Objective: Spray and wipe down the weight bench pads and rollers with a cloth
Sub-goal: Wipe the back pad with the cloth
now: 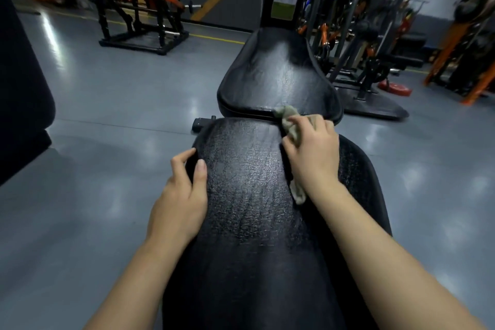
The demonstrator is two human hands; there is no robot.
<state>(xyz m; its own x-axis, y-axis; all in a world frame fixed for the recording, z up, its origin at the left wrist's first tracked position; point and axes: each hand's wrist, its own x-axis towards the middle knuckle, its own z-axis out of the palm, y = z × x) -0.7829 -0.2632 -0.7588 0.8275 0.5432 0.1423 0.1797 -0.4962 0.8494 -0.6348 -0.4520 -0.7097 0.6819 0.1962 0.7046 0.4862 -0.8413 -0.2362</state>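
Two black pads make up the bench, which stands on a glossy grey floor [107, 115] that fills most of the view. The long black textured vinyl pad [249, 209] is the larger; its long axis runs straight away from the person, from the bottom of the picture toward the middle. The shorter, rounded black vinyl pad [278, 75] continues the same line beyond it, tilted up, with only a narrow gap between the two ends. Its surface shines under the lights.

Behind, to the left, stands a black steel rack with an orange cushion [139, 8]; to the right are black and orange machines, blurred, and a red weight plate [395, 88] lies on the floor near them.

The left hand [179, 201] grips the left edge of the long pad, fingers curled over the side and thumb flat on top. The right hand [313, 150] presses on the right half of that pad at its far end, fingers bent and clamped on a crumpled grey-green cloth [290, 122]. The cloth lies lengthwise along the pad: its front end reaches the gap and touches the near rim of the shorter pad, and its tail shows from under the wrist. A small black knob [201, 123] juts out to the left, just below the gap.
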